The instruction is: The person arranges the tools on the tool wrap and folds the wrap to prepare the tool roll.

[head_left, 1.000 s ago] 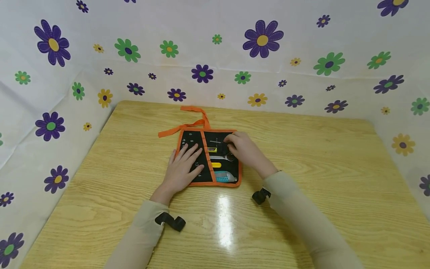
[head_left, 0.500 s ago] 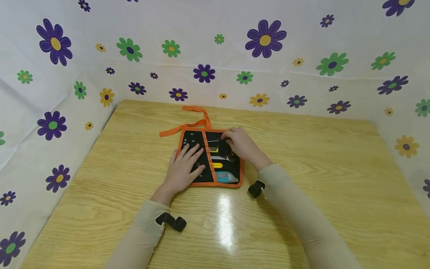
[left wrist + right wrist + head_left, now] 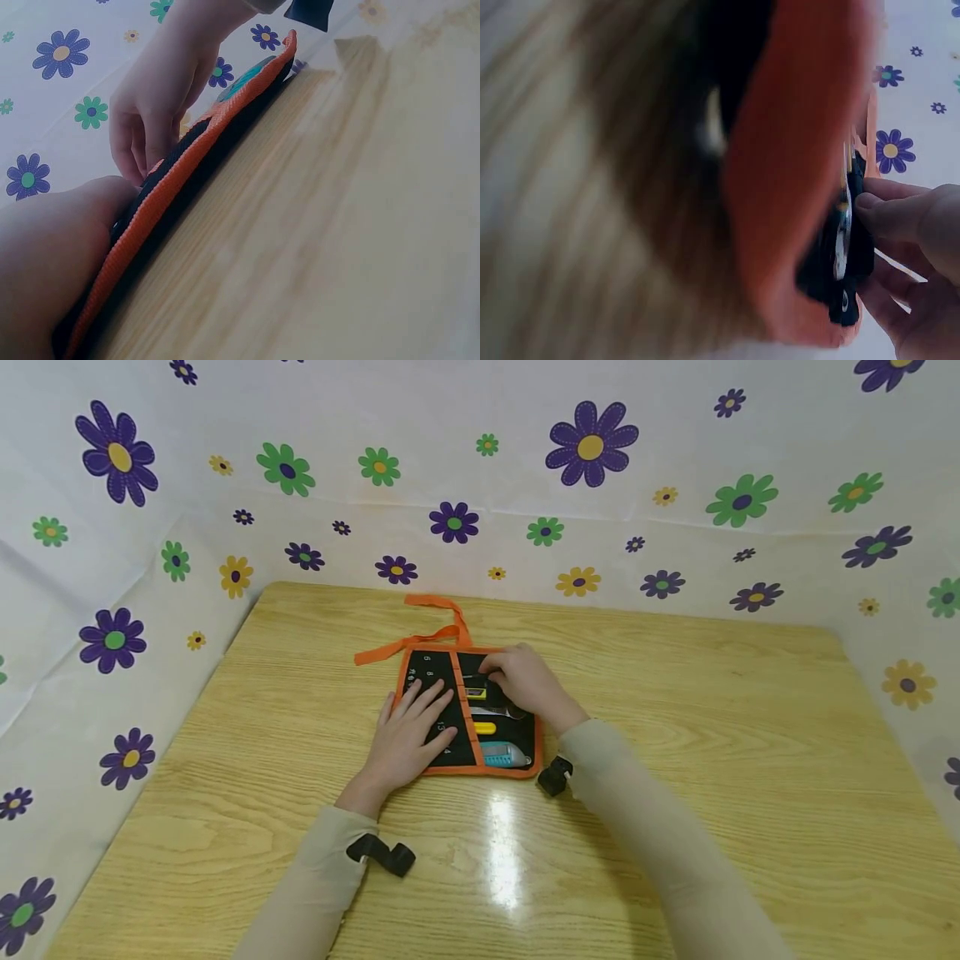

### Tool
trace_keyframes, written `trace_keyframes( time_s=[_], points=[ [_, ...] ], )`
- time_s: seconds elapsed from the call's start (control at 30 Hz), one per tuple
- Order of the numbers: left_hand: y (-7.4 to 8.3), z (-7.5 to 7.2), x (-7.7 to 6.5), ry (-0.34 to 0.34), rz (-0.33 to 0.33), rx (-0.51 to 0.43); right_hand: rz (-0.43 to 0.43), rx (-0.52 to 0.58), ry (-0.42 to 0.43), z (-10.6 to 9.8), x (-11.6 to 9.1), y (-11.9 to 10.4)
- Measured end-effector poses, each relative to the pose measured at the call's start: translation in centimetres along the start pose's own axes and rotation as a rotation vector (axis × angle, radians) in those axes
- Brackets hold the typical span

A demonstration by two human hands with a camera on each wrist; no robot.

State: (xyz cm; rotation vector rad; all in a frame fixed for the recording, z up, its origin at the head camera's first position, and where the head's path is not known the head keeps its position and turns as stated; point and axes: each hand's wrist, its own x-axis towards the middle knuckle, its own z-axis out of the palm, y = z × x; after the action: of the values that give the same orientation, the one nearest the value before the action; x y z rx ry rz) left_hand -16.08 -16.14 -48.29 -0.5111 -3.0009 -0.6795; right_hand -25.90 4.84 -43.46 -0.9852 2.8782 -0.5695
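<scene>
A black tool roll (image 3: 423,758) with orange edging lies unrolled on the table. My left hand (image 3: 401,739) rests flat on its numbered pocket side, fingers spread. At the far right part of the roll, my right hand (image 3: 525,677) pinches a black tool (image 3: 862,247) between thumb and fingers. A thin metal shaft (image 3: 470,676) points from it toward the orange pocket strip; the hand hides most of the tool, and I cannot tell its exact kind. Below it sit a yellow-labelled item (image 3: 476,693), a wrench (image 3: 487,712), a yellow handle (image 3: 485,727) and a teal utility knife (image 3: 501,754).
Orange tie straps (image 3: 442,633) trail from the roll's far edge across the wooden table (image 3: 712,718). A white flowered cloth (image 3: 510,485) rises behind the table and along its sides. Black camera mounts (image 3: 390,856) hang at both wrists.
My right hand has moved left with the black tool, closer to the orange pocket strip, and less of the shaft shows. My left hand stays in place on the roll.
</scene>
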Motion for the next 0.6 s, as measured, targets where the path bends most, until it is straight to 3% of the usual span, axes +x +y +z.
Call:
trace_keyframes(
  time_s=[0.33,0.6],
  points=[
    [0.11,-0.02,0.02,-0.003,-0.003,0.0,0.044,0.063,-0.01,0.57,0.79,-0.75],
    [0.0,0.12,0.01,-0.001,-0.005,0.011,0.097,0.151,0.003,-0.07,-0.08,-0.42]
  ],
)
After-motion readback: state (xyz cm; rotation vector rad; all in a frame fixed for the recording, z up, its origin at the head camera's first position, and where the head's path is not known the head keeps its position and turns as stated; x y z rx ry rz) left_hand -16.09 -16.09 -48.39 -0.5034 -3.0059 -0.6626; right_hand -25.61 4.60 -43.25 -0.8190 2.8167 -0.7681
